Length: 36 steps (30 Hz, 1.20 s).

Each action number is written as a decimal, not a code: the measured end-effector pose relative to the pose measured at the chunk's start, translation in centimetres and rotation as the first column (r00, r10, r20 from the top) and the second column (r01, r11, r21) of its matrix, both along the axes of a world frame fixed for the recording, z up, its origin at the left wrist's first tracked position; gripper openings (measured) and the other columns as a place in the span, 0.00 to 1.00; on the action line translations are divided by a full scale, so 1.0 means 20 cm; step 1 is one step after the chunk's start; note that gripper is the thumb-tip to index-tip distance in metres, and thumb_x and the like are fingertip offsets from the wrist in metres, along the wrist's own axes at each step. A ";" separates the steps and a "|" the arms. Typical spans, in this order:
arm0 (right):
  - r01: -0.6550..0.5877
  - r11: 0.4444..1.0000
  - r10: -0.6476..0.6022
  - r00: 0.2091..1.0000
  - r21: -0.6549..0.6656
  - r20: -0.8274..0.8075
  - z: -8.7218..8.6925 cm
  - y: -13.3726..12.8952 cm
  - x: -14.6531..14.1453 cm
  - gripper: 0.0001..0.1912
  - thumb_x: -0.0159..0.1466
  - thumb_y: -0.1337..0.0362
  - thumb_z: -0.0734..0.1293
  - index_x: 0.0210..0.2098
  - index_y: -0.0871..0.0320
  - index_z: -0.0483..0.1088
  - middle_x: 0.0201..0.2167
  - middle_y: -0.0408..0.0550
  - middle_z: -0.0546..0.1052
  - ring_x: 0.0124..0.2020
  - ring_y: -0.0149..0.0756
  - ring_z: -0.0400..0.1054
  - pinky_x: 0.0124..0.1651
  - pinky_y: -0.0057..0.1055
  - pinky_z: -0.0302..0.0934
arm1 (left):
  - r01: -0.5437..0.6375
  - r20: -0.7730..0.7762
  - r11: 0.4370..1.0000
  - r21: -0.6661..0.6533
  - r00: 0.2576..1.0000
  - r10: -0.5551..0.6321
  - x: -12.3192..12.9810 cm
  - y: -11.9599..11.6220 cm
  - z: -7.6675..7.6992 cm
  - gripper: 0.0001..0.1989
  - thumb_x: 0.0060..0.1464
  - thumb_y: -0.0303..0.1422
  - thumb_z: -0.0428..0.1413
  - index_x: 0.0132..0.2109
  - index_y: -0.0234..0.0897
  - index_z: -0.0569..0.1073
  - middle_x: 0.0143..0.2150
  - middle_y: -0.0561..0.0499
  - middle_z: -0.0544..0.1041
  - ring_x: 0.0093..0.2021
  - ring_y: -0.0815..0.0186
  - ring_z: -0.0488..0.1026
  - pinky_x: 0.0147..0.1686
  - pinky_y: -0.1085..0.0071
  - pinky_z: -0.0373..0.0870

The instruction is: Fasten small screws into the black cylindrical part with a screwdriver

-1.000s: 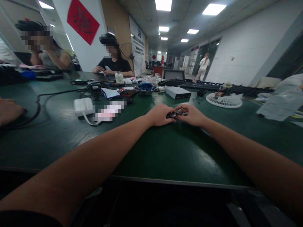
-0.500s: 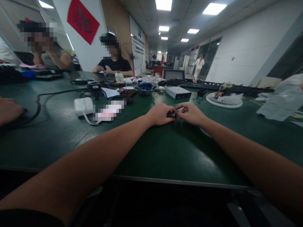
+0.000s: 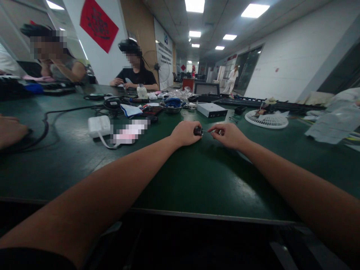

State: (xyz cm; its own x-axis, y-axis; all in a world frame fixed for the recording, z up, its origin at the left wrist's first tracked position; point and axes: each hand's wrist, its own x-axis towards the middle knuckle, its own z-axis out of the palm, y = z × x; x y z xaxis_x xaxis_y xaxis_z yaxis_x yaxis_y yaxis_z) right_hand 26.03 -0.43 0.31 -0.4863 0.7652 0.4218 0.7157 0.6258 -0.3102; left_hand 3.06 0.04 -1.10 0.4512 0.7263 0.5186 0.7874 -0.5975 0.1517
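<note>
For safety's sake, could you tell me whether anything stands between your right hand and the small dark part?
Only a thin metal shaft from the right hand, touching the small dark part in the left hand.

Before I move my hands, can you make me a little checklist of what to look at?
1. Left hand holds the small dark rounded object: ok.
2. Right hand pinches the thin silvery metal rod: ok.
3. Rod tip touches the dark object: cannot tell, too small to see.
4. White rectangular power adapter stays apart from your hands: ok.
5. Another person's hand at the table's left side stays apart from yours: ok.
6. Both hands are above the dark green table mat: ok.
</note>
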 end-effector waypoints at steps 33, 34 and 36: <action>0.005 0.996 -0.017 0.990 -0.093 -0.138 0.01 0.01 0.01 0.11 0.61 0.62 0.69 0.40 0.56 0.82 0.34 0.50 0.83 0.31 0.38 0.72 0.38 0.38 0.66 | 0.051 -0.017 0.997 0.056 0.999 -0.050 0.02 -0.02 0.01 0.15 0.53 0.35 0.57 0.48 0.40 0.78 0.43 0.47 0.81 0.42 0.58 0.76 0.43 0.62 0.72; 0.029 0.998 -0.036 0.994 -0.063 -0.105 0.01 0.01 0.01 0.11 0.61 0.62 0.69 0.39 0.56 0.83 0.33 0.50 0.83 0.31 0.38 0.72 0.38 0.38 0.65 | 0.055 -0.019 0.997 0.053 0.998 -0.054 0.02 -0.02 0.01 0.15 0.53 0.36 0.57 0.48 0.40 0.78 0.43 0.46 0.81 0.42 0.58 0.76 0.43 0.62 0.72; 0.031 0.998 -0.033 0.999 -0.047 -0.037 0.00 0.02 0.01 0.10 0.61 0.63 0.69 0.39 0.55 0.82 0.33 0.49 0.82 0.31 0.39 0.72 0.39 0.39 0.65 | 0.062 -0.026 0.997 0.049 0.998 -0.061 0.02 -0.02 0.01 0.15 0.53 0.36 0.57 0.48 0.40 0.78 0.42 0.46 0.81 0.42 0.58 0.76 0.43 0.62 0.71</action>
